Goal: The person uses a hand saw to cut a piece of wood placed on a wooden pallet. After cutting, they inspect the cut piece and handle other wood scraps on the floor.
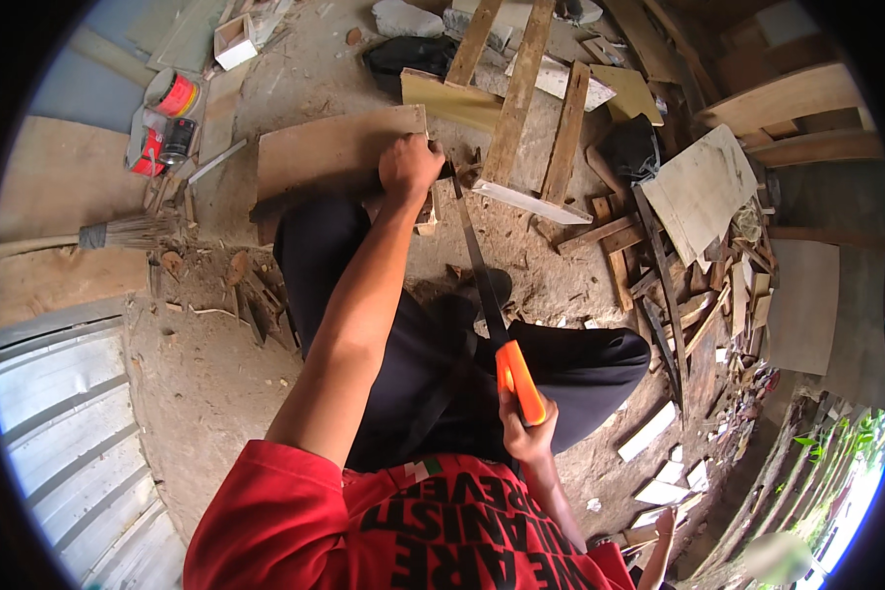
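My right hand [529, 425] is wrapped round the orange handle of a handsaw [481, 270]. Its long dark blade slants up and away, and the far end meets the end of a dark strip of wood [340, 193]. Closed over that strip near the cut end is my left hand [411, 165], pressing it against a wooden bench [334, 147] with a broad light-brown top. My left leg, in black trousers, overlaps part of the strip and the bench. How far the blade has gone into the wood is too small to tell.
Beyond the blade stands a frame of wooden slats [521, 93]. Scrap wood [693, 324] and a pale board [700, 192] are heaped at right. Paint cans [174, 93] and a brush broom [128, 233] lie at left. Another person's arm [662, 546] shows at lower right.
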`<state>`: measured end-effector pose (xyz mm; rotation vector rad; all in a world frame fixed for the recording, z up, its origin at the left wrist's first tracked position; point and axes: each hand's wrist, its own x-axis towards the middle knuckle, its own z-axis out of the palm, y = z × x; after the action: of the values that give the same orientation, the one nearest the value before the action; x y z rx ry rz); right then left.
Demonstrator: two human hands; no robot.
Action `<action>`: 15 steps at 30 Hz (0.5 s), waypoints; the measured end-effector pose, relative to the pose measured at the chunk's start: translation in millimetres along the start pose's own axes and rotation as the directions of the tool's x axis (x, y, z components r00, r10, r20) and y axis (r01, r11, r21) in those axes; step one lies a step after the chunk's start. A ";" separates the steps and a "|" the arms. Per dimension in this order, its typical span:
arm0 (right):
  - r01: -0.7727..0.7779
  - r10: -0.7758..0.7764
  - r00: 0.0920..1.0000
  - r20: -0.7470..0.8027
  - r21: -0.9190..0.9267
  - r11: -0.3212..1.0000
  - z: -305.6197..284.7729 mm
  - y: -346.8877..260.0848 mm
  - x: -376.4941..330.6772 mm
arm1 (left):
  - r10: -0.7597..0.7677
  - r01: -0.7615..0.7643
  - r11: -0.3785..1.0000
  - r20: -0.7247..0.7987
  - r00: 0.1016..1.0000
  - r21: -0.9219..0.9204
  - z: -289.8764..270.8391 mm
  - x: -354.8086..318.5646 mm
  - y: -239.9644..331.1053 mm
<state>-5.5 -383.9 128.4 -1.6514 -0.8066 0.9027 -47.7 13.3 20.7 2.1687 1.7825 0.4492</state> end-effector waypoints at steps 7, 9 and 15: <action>-0.079 0.076 0.997 0.026 0.181 0.980 40.6 11.0 112.3 | 0.071 -0.071 0.997 0.002 0.997 0.018 3.2 4.5 -1.9; 0.032 -0.035 0.999 0.017 0.119 0.992 43.1 9.4 103.5 | 0.039 -0.040 0.999 0.037 0.999 0.025 9.5 10.1 -6.8; 0.051 -0.051 0.999 0.003 -0.021 0.998 13.7 7.1 13.9 | -0.013 0.012 1.000 0.072 0.997 0.025 -2.4 0.3 2.5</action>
<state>-10.1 -367.3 116.7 -1.6406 -0.8591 0.8633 -46.4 13.1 23.9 2.1604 1.7710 0.3433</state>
